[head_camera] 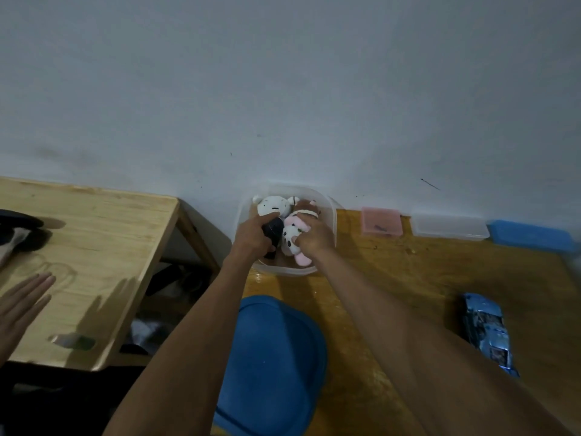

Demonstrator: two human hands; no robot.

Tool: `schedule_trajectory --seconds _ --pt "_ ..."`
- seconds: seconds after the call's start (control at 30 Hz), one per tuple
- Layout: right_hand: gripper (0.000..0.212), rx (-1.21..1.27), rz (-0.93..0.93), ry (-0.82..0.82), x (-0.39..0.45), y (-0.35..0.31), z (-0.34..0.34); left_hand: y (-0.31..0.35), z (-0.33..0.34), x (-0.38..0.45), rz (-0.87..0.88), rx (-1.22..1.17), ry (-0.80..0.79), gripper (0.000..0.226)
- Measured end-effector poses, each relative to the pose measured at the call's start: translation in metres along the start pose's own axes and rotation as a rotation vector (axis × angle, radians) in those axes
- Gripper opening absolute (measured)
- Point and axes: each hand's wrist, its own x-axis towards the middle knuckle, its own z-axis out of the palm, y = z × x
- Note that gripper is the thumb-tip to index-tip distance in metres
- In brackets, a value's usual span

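Both hands are working inside the clear plastic container at the wall edge of the wooden table, the left hand gripping a black plush toy and the right hand clutching a pink-and-white plush toy, seemingly packing them down, so fitting the blue lid is probably coming next.

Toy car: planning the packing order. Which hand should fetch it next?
Probably the right hand, once it lets go of the pink plush toy: the toy car lies right of that forearm; the left hand, gripping a black toy, must cross.
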Motion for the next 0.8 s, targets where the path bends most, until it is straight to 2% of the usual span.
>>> schedule_trajectory --seconds 0.17,0.27,0.47,0.63,0.73,0.8 --pt "0.058 0.07 -0.088 0.067 -0.006 -0.005 -0.004 0.005 -0.011 -0.014 0.073 -0.073 0.039 0.08" --pt "0.055 0.14 -0.145 0.103 -0.018 -0.008 -0.011 0.008 -0.02 -0.032 0.159 -0.136 0.145 0.068" --pt "0.037 0.234 -0.234 0.179 -0.058 -0.012 -0.03 0.003 -0.031 -0.08 0.205 -0.246 0.3 0.047" --pt "0.029 0.185 -0.226 0.251 -0.104 0.019 -0.027 -0.029 -0.026 -0.129 0.11 -0.12 0.324 0.046" --pt "0.027 0.094 -0.156 0.206 -0.133 0.052 -0.02 -0.057 -0.01 -0.156 0.017 -0.139 0.293 0.049" --pt "0.03 0.018 -0.062 0.173 -0.152 0.077 -0.013 -0.073 0.002 -0.173 -0.044 -0.106 0.222 0.06"
